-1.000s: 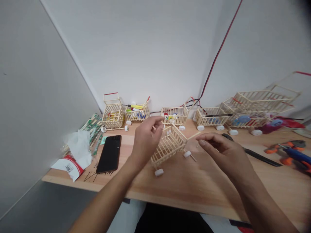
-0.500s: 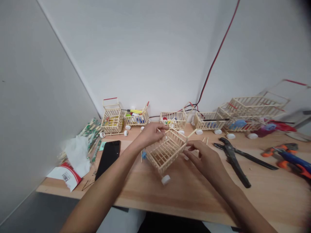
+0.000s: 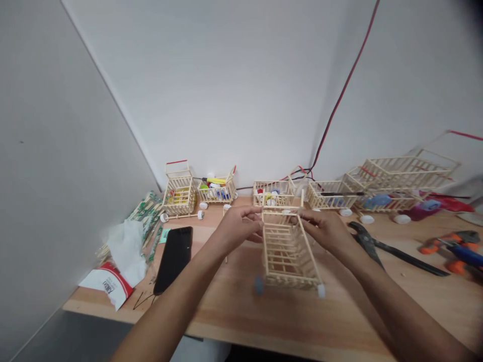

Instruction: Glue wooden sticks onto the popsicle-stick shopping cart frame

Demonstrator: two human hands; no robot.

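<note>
There are seven wooden-stick toy carts [image 3: 287, 250] and one smartphone [image 3: 173, 260].

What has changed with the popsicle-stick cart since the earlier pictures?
The popsicle-stick cart has turned from a sideways tilt to squared-up, wheels at the near end. The left hand and right hand now both hold its far end; the right was only beside it before. The black phone and carts along the wall stayed put.
</note>
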